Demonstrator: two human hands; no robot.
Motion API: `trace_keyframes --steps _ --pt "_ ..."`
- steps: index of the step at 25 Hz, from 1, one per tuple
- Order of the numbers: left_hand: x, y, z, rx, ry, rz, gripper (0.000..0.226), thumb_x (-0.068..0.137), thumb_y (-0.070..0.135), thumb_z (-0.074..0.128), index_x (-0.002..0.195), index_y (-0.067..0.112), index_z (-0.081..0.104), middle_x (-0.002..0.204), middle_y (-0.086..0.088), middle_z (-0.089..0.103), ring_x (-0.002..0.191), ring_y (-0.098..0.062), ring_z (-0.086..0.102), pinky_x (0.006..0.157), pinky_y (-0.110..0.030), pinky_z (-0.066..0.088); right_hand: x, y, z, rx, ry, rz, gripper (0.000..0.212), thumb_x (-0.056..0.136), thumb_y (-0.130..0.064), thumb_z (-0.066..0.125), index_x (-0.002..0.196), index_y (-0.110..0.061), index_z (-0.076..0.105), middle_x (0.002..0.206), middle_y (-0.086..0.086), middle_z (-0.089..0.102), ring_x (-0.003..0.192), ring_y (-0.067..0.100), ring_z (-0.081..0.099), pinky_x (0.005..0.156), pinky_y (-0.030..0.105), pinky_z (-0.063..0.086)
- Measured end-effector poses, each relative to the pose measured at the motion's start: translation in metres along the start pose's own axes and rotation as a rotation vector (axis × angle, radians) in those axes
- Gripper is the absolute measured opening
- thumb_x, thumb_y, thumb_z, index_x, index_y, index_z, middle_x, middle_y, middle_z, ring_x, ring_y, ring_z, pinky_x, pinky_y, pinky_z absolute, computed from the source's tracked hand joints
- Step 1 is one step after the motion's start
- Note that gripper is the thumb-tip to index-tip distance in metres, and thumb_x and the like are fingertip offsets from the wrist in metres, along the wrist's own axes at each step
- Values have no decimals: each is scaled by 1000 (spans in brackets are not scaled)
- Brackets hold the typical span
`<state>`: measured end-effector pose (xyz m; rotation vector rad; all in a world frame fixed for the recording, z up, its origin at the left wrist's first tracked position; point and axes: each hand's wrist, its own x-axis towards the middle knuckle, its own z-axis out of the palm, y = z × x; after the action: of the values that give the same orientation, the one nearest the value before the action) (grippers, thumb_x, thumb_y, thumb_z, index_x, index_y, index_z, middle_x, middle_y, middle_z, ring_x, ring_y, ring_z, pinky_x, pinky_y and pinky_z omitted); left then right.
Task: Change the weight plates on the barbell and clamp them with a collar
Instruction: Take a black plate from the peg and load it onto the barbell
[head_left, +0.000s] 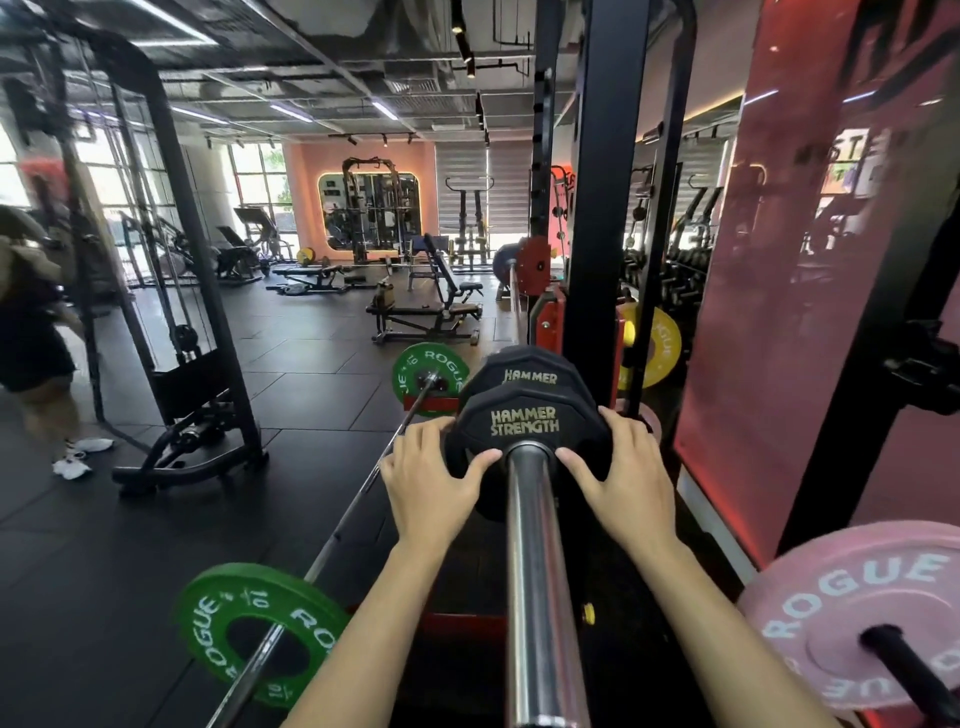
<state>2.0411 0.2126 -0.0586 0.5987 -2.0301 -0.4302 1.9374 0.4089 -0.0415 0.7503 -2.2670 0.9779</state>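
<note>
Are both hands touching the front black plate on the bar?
Touching. The head view shows the left hand and right hand gripping the front black plate at its edges, thumbs on its face beside the bar.

Pink plate (862, 618) cut by edge — passer-by (31, 322) blurred.

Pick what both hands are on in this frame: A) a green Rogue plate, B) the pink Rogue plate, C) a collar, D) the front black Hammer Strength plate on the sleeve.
D: the left hand and right hand hold the black plate on either side of the sleeve, thumbs on its face.
</note>
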Motion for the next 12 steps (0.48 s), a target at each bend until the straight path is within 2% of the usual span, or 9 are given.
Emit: trace_keyframes --steps 5,9,12 --pt "50 -7 45 -29 40 -6 64 71 74 67 117 31 57 113 13 59 106 -13 54 91 -36 35 48 19 41 29 -9 43 79 82 -65 57 142 -17 38 132 3 49 126 22 42 87 41 48" --pt "56 -16 58 -78 86 24 63 70 79 62 114 34 57 110 18 59 101 -9 54 86 -29 28 56 32 53 53 13 22 81 79 -70 58 140 -21 37 131 0 50 127 17 36 89 40 47" --pt "55 -14 54 -26 58 18 66 71 78 62 117 31 57 111 14 61 105 -13 54 88 -34 34 54 29 48 -31 28 51 86 78 -71 60 140 -15 38 132 6 50 128 22 37 94 42 46"
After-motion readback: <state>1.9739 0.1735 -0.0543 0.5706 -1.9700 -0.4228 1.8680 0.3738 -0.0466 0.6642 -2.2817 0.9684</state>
